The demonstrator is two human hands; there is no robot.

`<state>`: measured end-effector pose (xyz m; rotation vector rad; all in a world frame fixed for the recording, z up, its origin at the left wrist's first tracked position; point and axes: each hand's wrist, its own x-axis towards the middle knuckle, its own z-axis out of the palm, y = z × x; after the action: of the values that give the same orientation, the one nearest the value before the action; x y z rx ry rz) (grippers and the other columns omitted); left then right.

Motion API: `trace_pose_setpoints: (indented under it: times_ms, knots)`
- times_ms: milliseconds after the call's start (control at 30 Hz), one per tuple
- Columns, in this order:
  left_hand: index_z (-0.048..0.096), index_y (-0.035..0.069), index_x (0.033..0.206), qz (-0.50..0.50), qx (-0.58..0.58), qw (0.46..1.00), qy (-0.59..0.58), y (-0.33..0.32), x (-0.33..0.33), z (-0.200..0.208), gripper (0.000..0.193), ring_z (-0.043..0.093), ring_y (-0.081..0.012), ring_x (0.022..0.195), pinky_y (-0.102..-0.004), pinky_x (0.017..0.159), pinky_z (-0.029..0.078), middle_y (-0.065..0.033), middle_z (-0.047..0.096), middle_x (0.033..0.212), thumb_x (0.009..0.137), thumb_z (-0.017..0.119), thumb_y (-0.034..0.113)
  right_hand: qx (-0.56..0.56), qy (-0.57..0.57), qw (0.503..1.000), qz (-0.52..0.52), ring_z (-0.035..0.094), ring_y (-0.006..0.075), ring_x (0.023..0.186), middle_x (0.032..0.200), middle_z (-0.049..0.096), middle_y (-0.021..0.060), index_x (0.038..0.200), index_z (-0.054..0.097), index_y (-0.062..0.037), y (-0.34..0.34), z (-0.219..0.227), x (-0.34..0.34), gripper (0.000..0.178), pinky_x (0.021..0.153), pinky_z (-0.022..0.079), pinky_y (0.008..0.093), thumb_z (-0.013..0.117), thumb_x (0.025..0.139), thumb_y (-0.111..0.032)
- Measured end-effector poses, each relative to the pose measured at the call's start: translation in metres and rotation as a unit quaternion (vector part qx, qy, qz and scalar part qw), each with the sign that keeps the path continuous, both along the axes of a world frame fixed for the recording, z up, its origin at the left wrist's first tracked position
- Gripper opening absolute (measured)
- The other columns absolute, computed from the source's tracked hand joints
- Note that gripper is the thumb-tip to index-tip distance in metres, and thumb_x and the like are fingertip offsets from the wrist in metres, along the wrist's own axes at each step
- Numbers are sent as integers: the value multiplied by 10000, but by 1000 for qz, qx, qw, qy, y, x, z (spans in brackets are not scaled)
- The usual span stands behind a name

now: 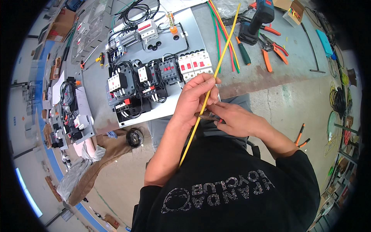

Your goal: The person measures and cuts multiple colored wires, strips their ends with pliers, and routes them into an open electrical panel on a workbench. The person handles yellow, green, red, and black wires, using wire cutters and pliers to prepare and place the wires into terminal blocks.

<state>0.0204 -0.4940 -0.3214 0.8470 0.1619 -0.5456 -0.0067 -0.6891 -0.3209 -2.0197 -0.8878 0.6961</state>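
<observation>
While my left fingers [201,88] pinch the yellow strand [223,50] over my lap, my right fingers [217,109] grip pliers [208,117] at it; bite unclear. Strand looks whole: cut, I judge, remains. Breakers [195,63] and contactors [169,72] already sit on the mounting plate [193,31].

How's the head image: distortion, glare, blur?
Head view: fisheye bends straight edges toward a black rim; head view, left edge: a bright strip looks blown out; head view, centre: left hand, right hand and yellow wire read fairly sharp; head view, right rim: black cable coil looks softer.
</observation>
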Motion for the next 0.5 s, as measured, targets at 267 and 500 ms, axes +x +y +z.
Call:
trace_pose_setpoints:
  times_ms: [267, 500]
  knots:
    - [650, 12, 1115, 3, -12, 1000, -11, 4, -6, -1, 218, 461, -100, 551, -277, 630, 416, -26, 559, 673, 1061, 590, 215, -5, -7, 1000, -2, 608, 478, 1131, 1234, 589, 279, 1332, 492, 50, 5, 0, -5, 481, 954, 515, 542, 627, 885, -69]
    - [649, 10, 1113, 3, -24, 1000, -18, 12, -9, -2, 218, 459, -98, 546, -279, 647, 433, -23, 566, 678, 1061, 586, 212, -25, 10, 1000, -2, 608, 483, 1139, 1243, 591, 287, 1333, 495, 57, 13, 7, -7, 483, 965, 508, 542, 630, 891, -84]
